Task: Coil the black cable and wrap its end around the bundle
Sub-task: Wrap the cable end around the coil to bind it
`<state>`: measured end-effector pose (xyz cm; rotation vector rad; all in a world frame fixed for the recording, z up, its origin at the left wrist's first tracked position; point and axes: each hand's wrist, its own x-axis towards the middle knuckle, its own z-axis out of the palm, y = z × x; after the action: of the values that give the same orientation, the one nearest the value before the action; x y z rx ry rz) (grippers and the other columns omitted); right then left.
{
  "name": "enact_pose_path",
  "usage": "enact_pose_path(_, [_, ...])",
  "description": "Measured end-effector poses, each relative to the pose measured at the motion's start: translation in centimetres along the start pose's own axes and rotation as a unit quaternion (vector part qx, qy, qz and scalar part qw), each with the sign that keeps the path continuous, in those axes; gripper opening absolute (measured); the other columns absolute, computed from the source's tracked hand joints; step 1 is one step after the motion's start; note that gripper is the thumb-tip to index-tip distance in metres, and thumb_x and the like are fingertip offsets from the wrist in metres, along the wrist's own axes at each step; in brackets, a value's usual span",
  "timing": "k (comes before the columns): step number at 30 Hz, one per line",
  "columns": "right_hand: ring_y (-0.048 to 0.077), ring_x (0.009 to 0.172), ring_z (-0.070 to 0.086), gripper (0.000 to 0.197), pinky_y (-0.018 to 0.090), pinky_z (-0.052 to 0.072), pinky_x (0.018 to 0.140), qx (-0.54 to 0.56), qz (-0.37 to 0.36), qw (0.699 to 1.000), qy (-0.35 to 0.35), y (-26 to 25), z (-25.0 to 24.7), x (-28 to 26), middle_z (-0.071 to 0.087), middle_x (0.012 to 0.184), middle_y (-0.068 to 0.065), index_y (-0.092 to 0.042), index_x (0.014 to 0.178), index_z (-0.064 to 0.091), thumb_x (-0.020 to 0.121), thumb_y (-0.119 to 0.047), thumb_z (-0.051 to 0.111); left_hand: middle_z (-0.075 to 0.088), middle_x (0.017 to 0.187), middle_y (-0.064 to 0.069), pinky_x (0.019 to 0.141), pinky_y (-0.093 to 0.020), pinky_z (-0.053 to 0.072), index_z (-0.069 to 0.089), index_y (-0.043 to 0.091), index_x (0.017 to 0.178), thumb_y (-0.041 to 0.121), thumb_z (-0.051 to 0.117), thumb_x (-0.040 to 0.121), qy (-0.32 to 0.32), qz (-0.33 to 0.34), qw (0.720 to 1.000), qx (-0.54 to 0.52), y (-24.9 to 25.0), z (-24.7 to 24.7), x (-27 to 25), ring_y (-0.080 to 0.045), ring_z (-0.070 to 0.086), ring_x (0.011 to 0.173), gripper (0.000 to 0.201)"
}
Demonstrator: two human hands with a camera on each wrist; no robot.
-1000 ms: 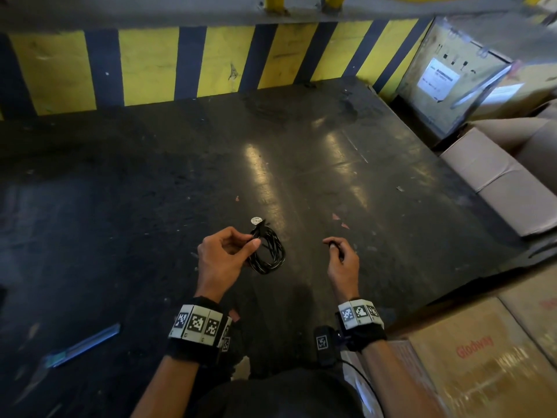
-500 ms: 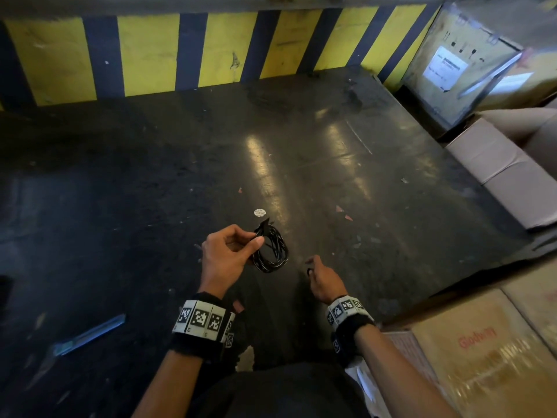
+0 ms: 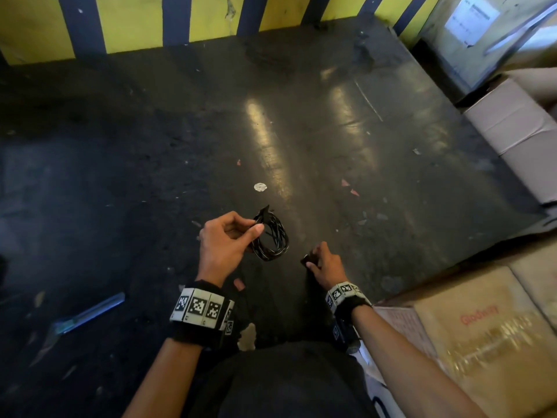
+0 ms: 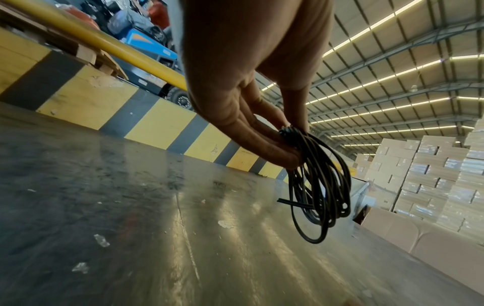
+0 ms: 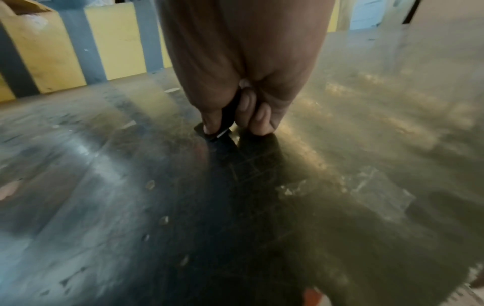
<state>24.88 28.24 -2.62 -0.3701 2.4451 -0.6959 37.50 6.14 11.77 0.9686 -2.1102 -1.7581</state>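
Note:
A black cable [image 3: 272, 242] is wound into a small coil of several loops, held just above the dark floor. My left hand [image 3: 251, 226] pinches the coil's top between thumb and fingers. In the left wrist view the coil [image 4: 324, 186] hangs from the fingertips [image 4: 290, 157], and a short cable end [image 4: 290, 201] sticks out to the left. My right hand [image 3: 313, 260] is low, to the right of the coil and apart from it. It pinches a small black piece [image 5: 228, 116] with a shiny edge. Whether that piece joins the cable is hidden.
A yellow and dark striped kerb [image 3: 196, 22] closes off the far side of the floor. Cardboard boxes [image 3: 512, 131] line the right side, and another box [image 3: 482, 342] is near my right arm. A blue strip [image 3: 90, 312] lies on the floor at left.
My right hand has moved left and back toward my body, dropping close to the floor with the black piece still pinched. The left hand has kept hold of the coil.

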Motion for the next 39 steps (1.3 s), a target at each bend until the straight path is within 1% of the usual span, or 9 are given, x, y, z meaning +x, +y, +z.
enact_pose_path(4, [0.030,0.095,0.070,0.039,0.026,0.044,0.073,-0.076,-0.045,0.996,-0.006,0.2,0.0,-0.4,0.074,0.100,0.011,-0.023,0.132,0.052,0.095,-0.020,0.063,0.079,0.093,0.001,0.083,-0.034,0.064,0.075,0.018,0.092,0.021,0.083,0.081,-0.011,-0.007,1.000,0.005,-0.1,0.7,0.6,-0.007,0.076,0.088,0.014])
enact_pose_path(10, [0.024,0.091,0.059,0.014,0.030,0.037,0.072,-0.150,-0.073,0.985,0.051,0.0,-0.6,-0.6,0.058,0.089,0.000,-0.024,0.096,0.061,0.087,-0.032,0.068,0.078,0.095,0.001,0.086,-0.037,0.064,0.073,0.018,0.091,0.020,0.082,0.081,-0.002,-0.020,1.000,-0.020,0.2,1.2,1.2,-0.007,0.076,0.090,0.013])
enact_pose_path(15, [0.019,0.081,0.062,0.013,0.032,0.050,0.074,0.078,-0.045,0.991,0.101,-3.1,-3.6,0.4,0.063,0.090,-0.001,-0.022,0.085,0.062,0.086,-0.020,0.074,0.079,0.097,-0.002,0.088,-0.038,0.063,0.073,0.017,0.092,0.015,0.080,0.082,0.017,-0.022,0.996,-0.080,1.3,1.1,1.1,-0.011,0.077,0.092,0.012])
enact_pose_path(21, [0.024,0.090,0.073,0.022,0.036,0.061,0.084,0.339,-0.055,0.929,0.137,-8.9,-6.8,-0.7,0.073,0.092,0.009,-0.017,0.085,0.064,0.077,-0.012,0.084,0.079,0.097,-0.010,0.087,-0.038,0.062,0.072,0.009,0.095,0.012,0.079,0.084,0.038,-0.004,0.987,-0.159,3.0,0.7,0.7,-0.022,0.077,0.094,0.013])
enact_pose_path(24, [0.012,0.087,0.070,0.024,0.026,0.058,0.083,0.386,-0.088,0.908,0.134,-11.1,-7.5,-1.8,0.073,0.090,0.003,-0.011,0.091,0.068,0.075,-0.003,0.084,0.078,0.098,-0.011,0.084,-0.034,0.062,0.071,0.010,0.095,0.014,0.077,0.083,0.043,0.015,0.982,-0.181,3.8,0.5,0.1,-0.021,0.077,0.093,0.014])
enact_pose_path(28, [0.020,0.092,0.072,0.021,0.029,0.058,0.084,0.403,-0.091,0.903,0.119,-12.1,-7.2,-2.5,0.077,0.093,0.004,-0.012,0.097,0.077,0.077,-0.014,0.084,0.078,0.097,-0.009,0.077,-0.022,0.061,0.069,0.004,0.098,0.007,0.073,0.087,0.046,0.030,0.976,-0.211,4.8,0.2,-0.6,-0.013,0.076,0.090,0.012])
enact_pose_path(32, [0.012,0.078,0.068,0.015,0.023,0.052,0.069,0.429,-0.071,0.895,0.093,-12.9,-7.1,-3.1,0.076,0.090,0.010,-0.004,0.096,0.077,0.083,-0.012,0.079,0.078,0.094,-0.006,0.077,-0.024,0.062,0.068,0.010,0.092,0.004,0.071,0.089,0.038,0.032,0.970,-0.237,5.1,0.1,-0.9,-0.014,0.076,0.090,0.007])
enact_pose_path(35, [0.005,0.068,0.063,0.015,0.020,0.047,0.063,0.522,-0.028,0.852,0.031,-14.0,-7.3,-4.0,0.072,0.086,0.008,0.002,0.103,0.073,0.090,-0.005,0.069,0.077,0.099,-0.010,0.077,-0.026,0.063,0.067,0.009,0.093,0.006,0.071,0.089,0.055,0.023,0.968,-0.245,4.8,0.2,-0.9,-0.018,0.075,0.094,0.006])
enact_pose_path(39, [0.013,0.073,0.069,0.022,0.022,0.042,0.064,0.666,0.048,0.739,-0.092,-15.2,-8.8,-5.6,0.074,0.096,0.008,-0.004,0.113,0.070,0.095,-0.013,0.062,0.076,0.099,-0.010,0.075,-0.027,0.063,0.066,0.008,0.094,0.006,0.070,0.090,0.099,0.001,0.957,-0.273,4.6,0.3,-0.6,-0.018,0.076,0.094,0.006])
